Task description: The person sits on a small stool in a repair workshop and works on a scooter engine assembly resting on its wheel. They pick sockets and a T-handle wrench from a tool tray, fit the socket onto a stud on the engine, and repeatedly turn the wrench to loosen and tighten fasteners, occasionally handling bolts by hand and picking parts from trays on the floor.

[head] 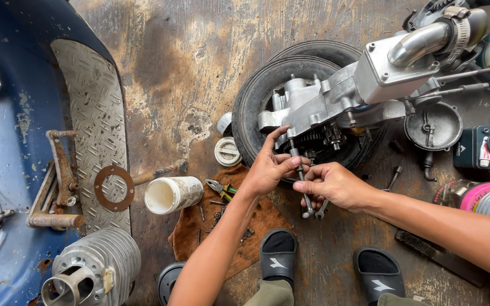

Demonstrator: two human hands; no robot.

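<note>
Both hands pinch a thin rod [301,178] under the engine [336,96]: left hand [267,170] above, right hand [333,184] beside; bare floor [188,73] lies leftward.

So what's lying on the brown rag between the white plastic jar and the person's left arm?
Pliers with green-yellow handles, plus small bolts, in the head view.

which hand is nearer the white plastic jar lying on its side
Left. The left hand sits right of the white jar, across the brown rag; the right hand is farther right, beyond the left.
</note>
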